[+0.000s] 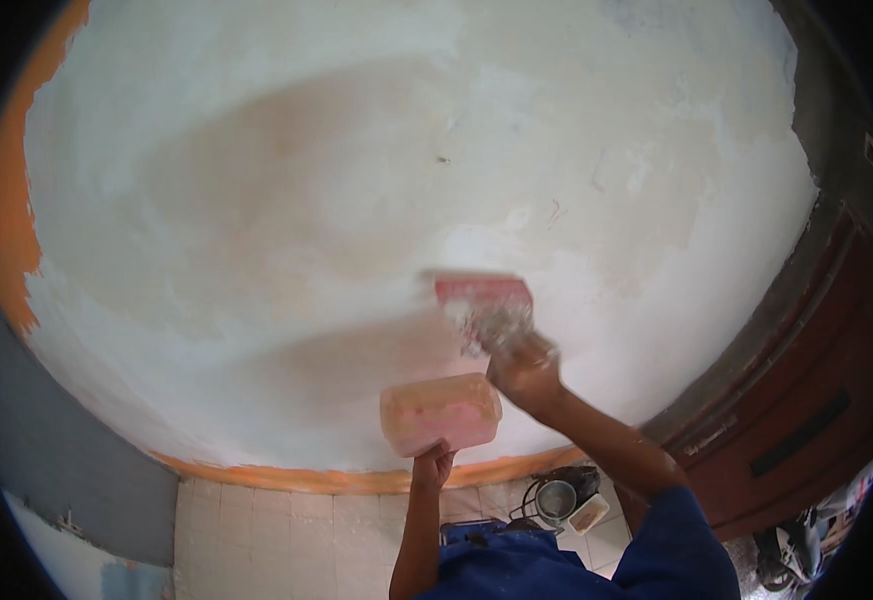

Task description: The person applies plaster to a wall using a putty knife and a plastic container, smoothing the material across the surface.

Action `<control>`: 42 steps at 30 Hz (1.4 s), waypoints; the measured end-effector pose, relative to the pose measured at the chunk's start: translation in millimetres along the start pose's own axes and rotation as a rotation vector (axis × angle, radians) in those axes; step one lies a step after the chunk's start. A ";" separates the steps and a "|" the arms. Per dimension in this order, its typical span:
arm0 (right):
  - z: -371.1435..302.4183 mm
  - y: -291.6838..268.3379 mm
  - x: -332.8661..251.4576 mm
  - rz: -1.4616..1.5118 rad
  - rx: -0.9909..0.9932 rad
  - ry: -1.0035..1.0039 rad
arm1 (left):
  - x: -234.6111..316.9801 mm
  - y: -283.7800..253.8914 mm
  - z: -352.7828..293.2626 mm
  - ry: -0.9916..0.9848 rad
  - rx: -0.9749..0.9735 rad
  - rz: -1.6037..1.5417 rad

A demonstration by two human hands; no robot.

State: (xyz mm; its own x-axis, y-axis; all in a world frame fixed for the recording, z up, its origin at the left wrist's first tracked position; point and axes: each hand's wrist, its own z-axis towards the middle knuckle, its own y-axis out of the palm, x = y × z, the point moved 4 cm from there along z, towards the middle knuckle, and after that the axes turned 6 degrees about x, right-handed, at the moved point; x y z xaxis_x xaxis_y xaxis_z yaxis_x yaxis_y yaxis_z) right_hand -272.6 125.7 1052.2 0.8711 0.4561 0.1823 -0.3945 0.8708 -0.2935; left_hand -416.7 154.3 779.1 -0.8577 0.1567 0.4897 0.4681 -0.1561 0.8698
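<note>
My left hand (433, 466) grips a pinkish, see-through rectangular plastic tub (444, 428) from below, tipped with its open side upward toward me. Just above and to the right, my right hand (528, 370) is closed round a red plastering trowel (484, 291), whose back and grip are smeared with white paste. Motion blurs the trowel and that hand, and the handle is mostly hidden. The trowel lies against or very close to a wall (606, 330) patchily coated in white and beige; whether it touches, I cannot tell.
Orange paint (6, 220) borders the wall at left and along its foot. A grey panel (66, 420) stands at left, a dark red door (796, 430) at right. On the tiled floor (276, 530) are a round bucket (556, 500) and a small pale tray (589, 515).
</note>
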 end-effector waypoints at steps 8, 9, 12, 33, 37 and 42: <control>131.0 -17.6 70.5 -0.327 0.152 0.043 | -5.1 9.5 -2.8 -0.001 -0.038 -0.046; 116.5 1.6 68.2 -0.347 0.043 0.036 | -2.2 4.1 -2.3 0.006 -0.027 -0.036; 19.8 36.0 34.3 -0.259 0.005 -0.149 | -3.8 2.9 1.5 -0.012 -0.033 -0.037; 14.8 -7.1 39.0 -0.197 -0.118 -0.120 | -4.0 10.4 -8.1 -0.006 -0.003 -0.102; 68.3 -44.2 29.3 -0.071 0.058 -0.100 | 8.1 16.4 -8.4 0.021 -0.035 -0.130; 142.4 -48.0 55.3 -0.242 0.244 -0.255 | -0.5 8.9 -9.5 0.034 -0.039 -0.052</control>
State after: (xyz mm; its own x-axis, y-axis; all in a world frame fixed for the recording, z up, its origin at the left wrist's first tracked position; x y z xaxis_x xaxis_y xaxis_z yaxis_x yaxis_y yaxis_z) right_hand -247.1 135.3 1210.1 0.8589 0.2372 0.4538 -0.2718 0.9623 0.0115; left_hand -414.2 143.6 786.0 -0.8876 0.1326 0.4410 0.4146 -0.1867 0.8906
